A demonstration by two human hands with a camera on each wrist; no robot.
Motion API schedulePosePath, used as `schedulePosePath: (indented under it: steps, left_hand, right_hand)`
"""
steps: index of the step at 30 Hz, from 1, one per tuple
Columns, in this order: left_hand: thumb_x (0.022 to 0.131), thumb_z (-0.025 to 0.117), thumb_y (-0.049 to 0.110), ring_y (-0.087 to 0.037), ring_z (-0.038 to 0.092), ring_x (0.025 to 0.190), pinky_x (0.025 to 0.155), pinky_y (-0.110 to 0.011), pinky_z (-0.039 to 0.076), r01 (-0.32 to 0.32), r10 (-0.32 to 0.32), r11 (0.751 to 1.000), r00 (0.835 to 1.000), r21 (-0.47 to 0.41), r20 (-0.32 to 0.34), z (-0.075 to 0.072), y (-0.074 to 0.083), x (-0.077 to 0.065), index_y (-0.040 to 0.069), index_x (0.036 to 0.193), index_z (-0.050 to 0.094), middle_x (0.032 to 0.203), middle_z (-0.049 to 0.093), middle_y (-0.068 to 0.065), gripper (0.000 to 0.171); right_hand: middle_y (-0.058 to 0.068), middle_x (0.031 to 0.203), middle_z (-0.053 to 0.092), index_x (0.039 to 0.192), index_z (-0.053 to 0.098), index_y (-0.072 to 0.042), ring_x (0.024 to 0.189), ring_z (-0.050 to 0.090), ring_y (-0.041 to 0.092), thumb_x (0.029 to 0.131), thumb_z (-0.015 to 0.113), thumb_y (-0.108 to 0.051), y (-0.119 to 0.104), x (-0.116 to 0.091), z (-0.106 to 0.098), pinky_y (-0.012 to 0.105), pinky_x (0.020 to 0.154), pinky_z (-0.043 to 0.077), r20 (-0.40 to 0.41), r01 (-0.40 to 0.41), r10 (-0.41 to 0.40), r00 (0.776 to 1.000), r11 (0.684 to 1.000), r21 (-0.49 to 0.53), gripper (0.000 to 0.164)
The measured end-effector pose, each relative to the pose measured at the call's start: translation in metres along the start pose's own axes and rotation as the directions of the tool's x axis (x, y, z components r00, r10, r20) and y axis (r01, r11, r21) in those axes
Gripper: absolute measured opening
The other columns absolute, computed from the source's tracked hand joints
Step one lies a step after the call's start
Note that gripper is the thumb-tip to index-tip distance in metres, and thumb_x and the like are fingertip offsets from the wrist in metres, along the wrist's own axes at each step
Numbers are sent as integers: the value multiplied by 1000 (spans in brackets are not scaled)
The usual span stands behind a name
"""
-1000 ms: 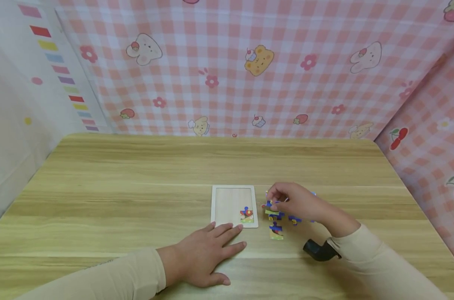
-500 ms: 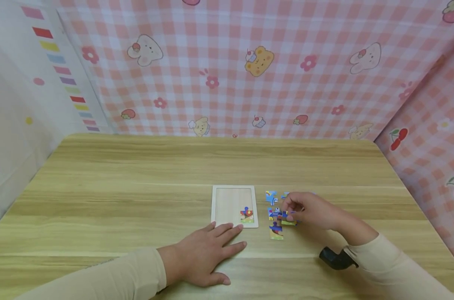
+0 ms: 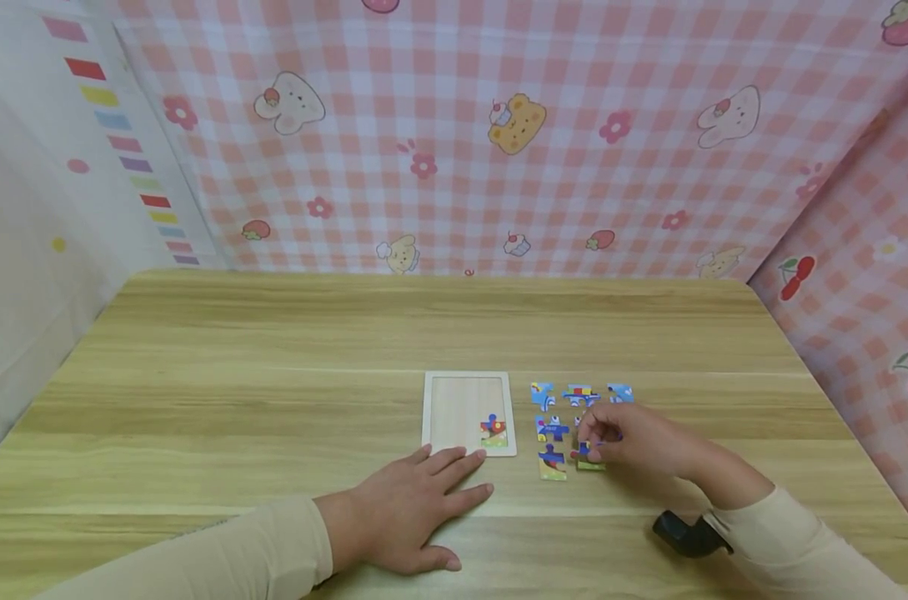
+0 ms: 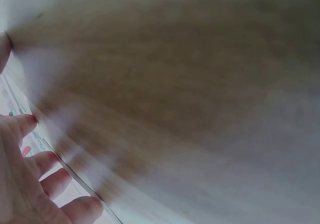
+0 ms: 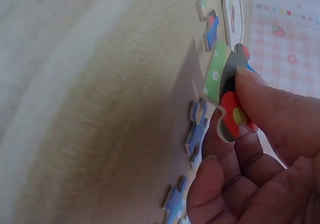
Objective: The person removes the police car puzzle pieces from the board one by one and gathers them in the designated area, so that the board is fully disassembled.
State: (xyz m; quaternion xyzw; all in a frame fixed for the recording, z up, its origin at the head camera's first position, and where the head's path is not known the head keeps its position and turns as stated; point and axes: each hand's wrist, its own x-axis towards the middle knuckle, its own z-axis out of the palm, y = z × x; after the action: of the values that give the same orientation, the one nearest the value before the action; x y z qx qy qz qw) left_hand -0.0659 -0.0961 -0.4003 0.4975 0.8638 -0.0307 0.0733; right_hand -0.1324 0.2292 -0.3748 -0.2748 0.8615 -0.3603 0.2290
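Note:
My right hand [image 3: 641,440] pinches a jigsaw piece [image 5: 226,76] between thumb and fingers. This piece has a green flowered edge, a dark band and a red and yellow round shape. In the right wrist view it appears tilted and raised off the table. The left hand [image 3: 412,510] lies with spread fingers on the table, its fingertips at the near edge of a white-rimmed puzzle tray [image 3: 427,412]. One piece [image 3: 494,432] sits in the tray's lower right corner. Beside the tray lie several loose pieces, including a green-and-blue one [image 3: 552,465] left of the right hand.
More loose pieces lie beyond the right hand, among them a light blue one [image 3: 542,394] and one with red and yellow [image 3: 581,393]. A black curved mount [image 3: 689,534] sticks out from the right sleeve. Pink checked cloth [image 3: 461,192] hangs behind the wooden table [image 3: 273,333].
My right hand has moved right and slightly nearer with the pinched jigsaw piece, uncovering the loose pieces nearest the tray. The left hand and the tray have stayed in place.

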Motion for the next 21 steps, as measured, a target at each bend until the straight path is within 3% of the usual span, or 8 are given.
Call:
schedulePosePath:
  steps: [6, 21]
  left_hand:
    - [93, 38, 66, -27, 31, 141, 105, -50, 38, 2, -2, 1000, 1000, -21, 14, 0, 0, 0, 23, 151, 34, 157, 26, -9, 72]
    - [93, 39, 66, -28, 31, 141, 105, -50, 38, -1, 1, 1000, 1000, -23, 7, 1, 0, 0, 23, 151, 34, 157, 27, -9, 72]
  right_hand:
    - [-3, 84, 58, 91, 61, -8, 77, 51, 6, 87, 67, -5, 2, -4, 4, 23, 68, 45, -8, -36, 36, 999, 999, 1, 8]
    - [-2, 82, 56, 90, 60, -6, 74, 49, 6, 86, 66, 0, 5, -9, 10, 22, 65, 45, -4, -34, 34, 999, 999, 32, 10]
